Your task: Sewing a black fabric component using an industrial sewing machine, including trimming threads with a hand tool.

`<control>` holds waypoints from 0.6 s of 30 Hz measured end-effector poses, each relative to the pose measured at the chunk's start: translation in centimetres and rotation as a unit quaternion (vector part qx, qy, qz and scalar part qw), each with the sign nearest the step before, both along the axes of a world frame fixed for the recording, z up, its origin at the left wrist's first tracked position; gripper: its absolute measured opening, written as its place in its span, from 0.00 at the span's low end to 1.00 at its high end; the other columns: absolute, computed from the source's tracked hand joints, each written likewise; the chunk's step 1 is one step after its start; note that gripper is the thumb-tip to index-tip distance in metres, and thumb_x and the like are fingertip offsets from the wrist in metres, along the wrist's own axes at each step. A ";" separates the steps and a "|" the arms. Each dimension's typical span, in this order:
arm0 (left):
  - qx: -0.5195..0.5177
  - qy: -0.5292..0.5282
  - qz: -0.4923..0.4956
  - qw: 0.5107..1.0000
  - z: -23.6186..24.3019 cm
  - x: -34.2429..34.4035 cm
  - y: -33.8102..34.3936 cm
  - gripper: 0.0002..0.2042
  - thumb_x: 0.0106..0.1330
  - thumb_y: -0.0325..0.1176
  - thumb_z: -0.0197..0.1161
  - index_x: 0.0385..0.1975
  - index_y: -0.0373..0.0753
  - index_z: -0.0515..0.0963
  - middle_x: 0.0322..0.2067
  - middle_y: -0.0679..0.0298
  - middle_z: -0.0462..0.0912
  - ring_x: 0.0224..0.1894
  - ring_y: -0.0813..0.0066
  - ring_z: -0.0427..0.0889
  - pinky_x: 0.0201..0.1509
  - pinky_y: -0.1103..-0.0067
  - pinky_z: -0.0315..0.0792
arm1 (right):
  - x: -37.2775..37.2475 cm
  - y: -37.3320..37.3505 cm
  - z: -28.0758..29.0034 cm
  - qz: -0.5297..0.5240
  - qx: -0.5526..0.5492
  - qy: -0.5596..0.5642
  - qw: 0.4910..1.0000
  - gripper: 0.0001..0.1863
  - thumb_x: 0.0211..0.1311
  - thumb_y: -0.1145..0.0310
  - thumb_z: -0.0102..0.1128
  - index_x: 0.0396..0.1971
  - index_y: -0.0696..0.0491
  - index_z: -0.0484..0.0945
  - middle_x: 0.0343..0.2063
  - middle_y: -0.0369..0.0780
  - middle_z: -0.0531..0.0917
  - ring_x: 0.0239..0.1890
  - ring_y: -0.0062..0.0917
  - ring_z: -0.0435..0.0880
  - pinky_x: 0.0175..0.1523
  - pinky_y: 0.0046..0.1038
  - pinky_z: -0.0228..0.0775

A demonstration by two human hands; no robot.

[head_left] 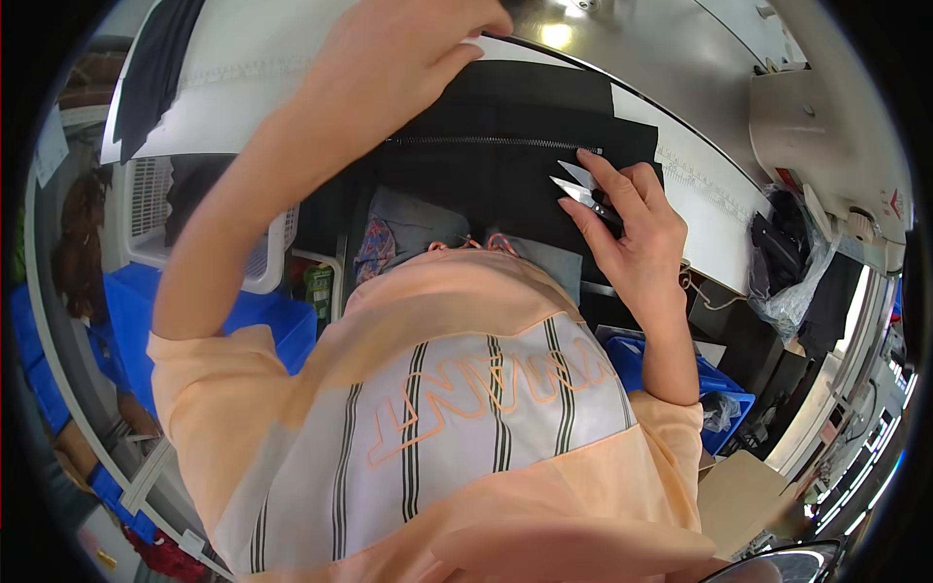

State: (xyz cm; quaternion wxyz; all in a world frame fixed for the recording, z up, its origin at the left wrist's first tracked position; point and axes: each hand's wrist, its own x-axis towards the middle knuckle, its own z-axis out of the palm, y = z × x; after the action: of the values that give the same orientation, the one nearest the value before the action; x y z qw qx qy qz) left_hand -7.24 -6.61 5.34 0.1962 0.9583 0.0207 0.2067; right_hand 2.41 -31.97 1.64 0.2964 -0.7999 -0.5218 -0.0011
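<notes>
My right hand [637,214] is closed around a pair of thread snips [575,194], their two pointed blades spread and aimed left. Its index fingertip rests on the black fabric [466,185] beside the right end of a metal zipper [486,141]. The zipper runs across the fabric, which lies over the table and hangs down toward my lap. At the upper edge, my left hand [423,44] reaches past the fabric's far side, with thumb and fingers curled together. What they hold, if anything, is hidden. My left forearm covers the zipper's left end.
A sewing machine [812,121] stands at the right. Dark cloth [160,78] hangs over the white table [253,78] at the left. A white basket [146,209] and blue bins [136,301] stand below. A plastic bag [797,291] hangs by the table's right end.
</notes>
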 end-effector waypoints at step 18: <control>0.064 -0.087 0.097 0.989 -6.7 -6.8 -9.5 0.15 0.54 0.35 0.65 0.42 0.45 0.82 0.48 0.68 0.77 0.50 0.71 0.76 0.55 0.68 0.70 | 0.5 5.4 1.9 0.135 -0.046 0.209 0.967 0.05 0.48 0.80 0.56 0.27 0.57 0.73 0.21 0.41 0.77 0.23 0.37 0.76 0.27 0.30 0.66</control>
State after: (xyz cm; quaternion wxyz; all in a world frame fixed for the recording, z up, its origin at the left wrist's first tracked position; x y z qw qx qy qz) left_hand -14.05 -16.09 -1.35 0.1144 0.9407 0.0828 0.3083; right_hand 2.95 -26.54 3.51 0.3588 -0.7174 -0.5510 0.2302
